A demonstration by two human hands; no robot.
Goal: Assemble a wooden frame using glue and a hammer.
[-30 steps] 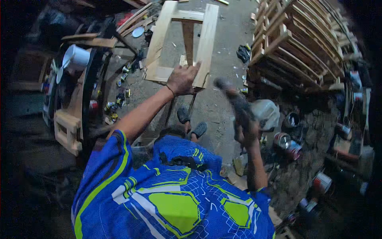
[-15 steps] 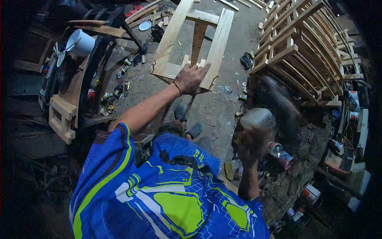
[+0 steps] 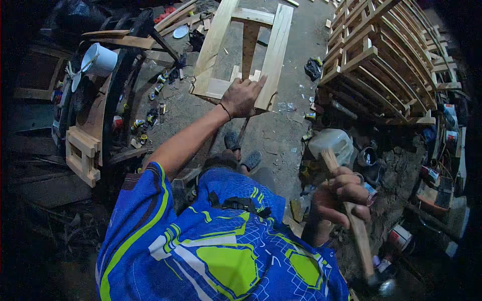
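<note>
A pale wooden frame [image 3: 276,55] of two long boards joined by crosspieces lies ahead of me, over a narrow brown support. My left hand [image 3: 241,98] grips its near crosspiece, thumb side toward the right board, with the index finger stretched forward. Small wooden blocks [image 3: 234,73] sit just beyond the fingers. At the right, my right hand [image 3: 343,198] is closed round the wooden handle of a hammer [image 3: 359,238]. The handle's pale end points up and away, while the blurred metal head hangs low at the right, near my side. The left hand's fingertips are partly hidden.
Stacked slatted wooden frames [image 3: 359,60] stand at the far right. A cloudy plastic jug [image 3: 332,143] and several cans lie near my right hand. To the left, a white bucket [image 3: 103,59] rests on a dark bench. Small bottles and wood scraps litter the floor.
My right hand has come down, nearer and to the right, out of a blur, and the hammer now shows clearly tilted back. The left hand stays on the wooden frame.
</note>
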